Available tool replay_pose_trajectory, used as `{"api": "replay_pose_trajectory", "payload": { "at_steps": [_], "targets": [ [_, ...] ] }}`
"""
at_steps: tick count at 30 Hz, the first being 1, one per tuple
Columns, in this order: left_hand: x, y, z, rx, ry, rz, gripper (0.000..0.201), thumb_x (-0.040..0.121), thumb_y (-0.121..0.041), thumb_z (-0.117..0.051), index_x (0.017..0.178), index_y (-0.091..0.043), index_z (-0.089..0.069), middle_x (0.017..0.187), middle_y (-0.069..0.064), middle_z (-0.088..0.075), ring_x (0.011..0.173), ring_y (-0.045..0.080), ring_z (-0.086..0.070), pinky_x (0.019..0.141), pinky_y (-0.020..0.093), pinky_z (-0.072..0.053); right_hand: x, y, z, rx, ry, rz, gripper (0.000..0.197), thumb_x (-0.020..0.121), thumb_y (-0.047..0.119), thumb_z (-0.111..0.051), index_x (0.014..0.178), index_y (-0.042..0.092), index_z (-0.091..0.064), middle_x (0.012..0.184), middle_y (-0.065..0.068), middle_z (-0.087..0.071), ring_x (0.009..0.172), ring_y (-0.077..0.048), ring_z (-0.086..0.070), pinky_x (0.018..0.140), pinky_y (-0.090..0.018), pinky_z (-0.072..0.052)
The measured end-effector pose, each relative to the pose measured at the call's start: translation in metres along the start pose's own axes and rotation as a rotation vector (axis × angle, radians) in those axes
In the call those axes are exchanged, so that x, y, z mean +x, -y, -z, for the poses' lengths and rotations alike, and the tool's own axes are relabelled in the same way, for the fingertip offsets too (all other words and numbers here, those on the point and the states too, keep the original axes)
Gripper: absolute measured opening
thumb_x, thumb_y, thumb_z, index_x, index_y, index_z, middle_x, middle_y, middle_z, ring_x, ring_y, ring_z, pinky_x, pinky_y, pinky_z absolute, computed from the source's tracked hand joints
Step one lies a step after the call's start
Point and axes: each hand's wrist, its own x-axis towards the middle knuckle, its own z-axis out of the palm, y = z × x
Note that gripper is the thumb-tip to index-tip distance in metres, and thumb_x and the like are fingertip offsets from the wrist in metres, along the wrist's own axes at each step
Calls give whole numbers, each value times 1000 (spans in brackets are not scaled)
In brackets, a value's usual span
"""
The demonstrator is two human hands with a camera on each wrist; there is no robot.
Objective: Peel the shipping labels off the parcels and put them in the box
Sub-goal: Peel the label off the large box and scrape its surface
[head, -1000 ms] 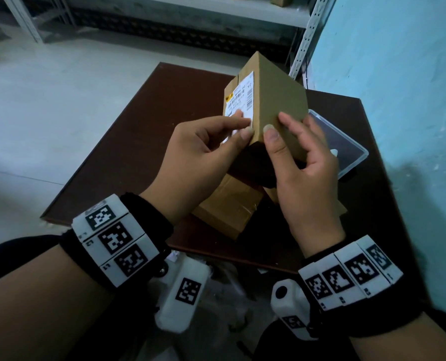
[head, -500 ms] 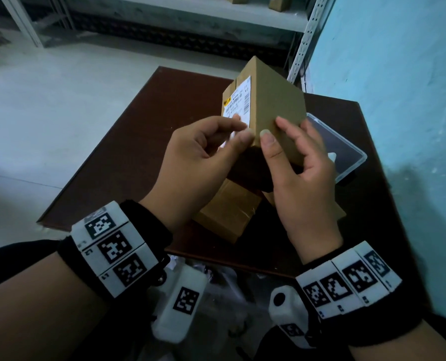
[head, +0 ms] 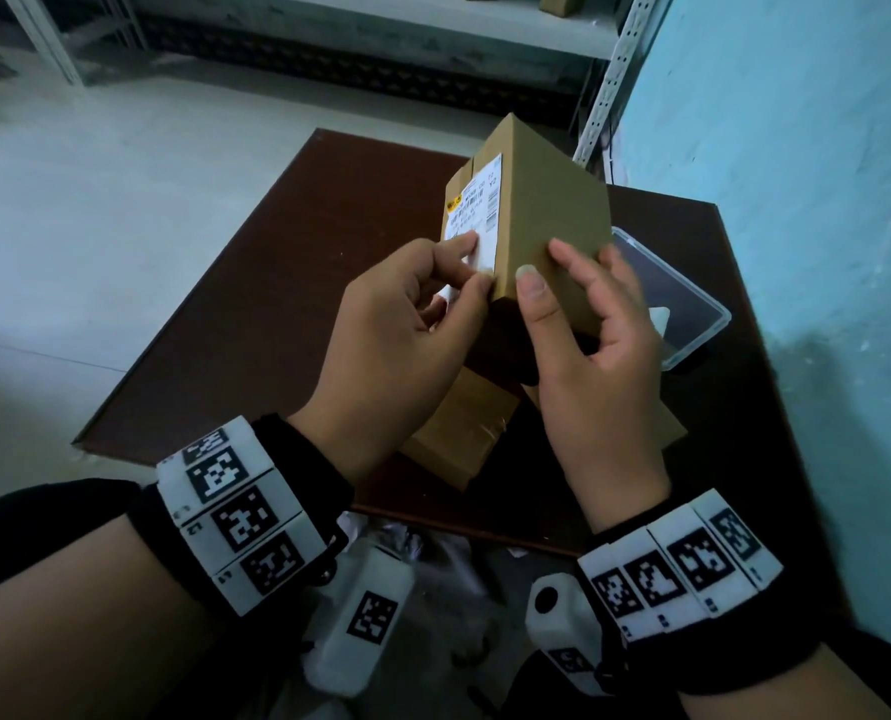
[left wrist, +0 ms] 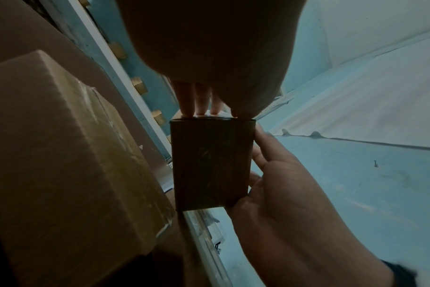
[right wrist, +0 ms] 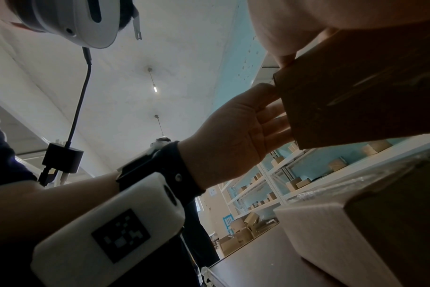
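Brown cardboard parcel [head: 552, 226] held up off the dark brown table [head: 277, 304], long axis running away from me and upward, far end tipped higher than the near end — one corner edge faces me. White shipping label [head: 479, 210] sits on the parcel's left face, its long side running along the parcel's length, print too small to read. My left hand [head: 407, 345] is at the label's near end: thumb and forefinger pinched together on the lower corner of the label, other fingers curled behind; whether the corner has lifted I cannot tell. My right hand [head: 588, 345] grips the parcel from the right, thumb lying along the near corner edge, fingers wrapped over the right face. In the left wrist view the parcel's near end [left wrist: 211, 165] shows as a dark upright rectangle, my fingertips [left wrist: 197, 108] touching its top edge. Two more cardboard parcels [head: 459, 433] lie flat on the table beneath my hands. A clear plastic box [head: 692, 324] sits on the table to the right, near the blue wall [head: 796, 174] — a pale scrap inside it. Metal shelving [head: 604, 85] stands behind the table.
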Motion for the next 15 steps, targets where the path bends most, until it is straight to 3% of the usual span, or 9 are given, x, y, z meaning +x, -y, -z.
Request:
{"api": "replay_pose_trajectory", "payload": {
  "at_steps": [3,7,12,15],
  "targets": [
    [1,-2,-1,-3,6,1,4,102,-15,-68,98,-14,-67,124,-2,-72,130,6,-62,92,21,-59,0,-1,-1,1,9,-5,59,93,71,-61,143,41,-66,168,7,-40,155,-14,-36,121,-50,-44],
    [0,-3,-2,-27,3,19,4,102,-14,-67,98,-14,-67,122,-2,-72,128,7,-64,91,16,-56,1,-2,-2,-12,11,6,58,95,70,-61,144,39,-65,167,5,-41,155,-15,-37,121,-51,-44],
    [4,-2,1,-3,35,-13,6,101,-13,-69,104,-8,-71,122,-1,-72,129,4,-63,97,19,-56,4,-1,0,27,-5,-21,53,96,64,-65,141,38,-67,166,6,-42,152,-14,-40,118,-48,-48],
    [2,-4,0,24,53,-10,4,103,-14,-66,104,-11,-67,126,0,-70,131,7,-61,93,17,-57,4,0,0,51,-6,-22,58,91,68,-68,140,38,-68,164,7,-43,150,-13,-43,116,-47,-50]
  ]
}}
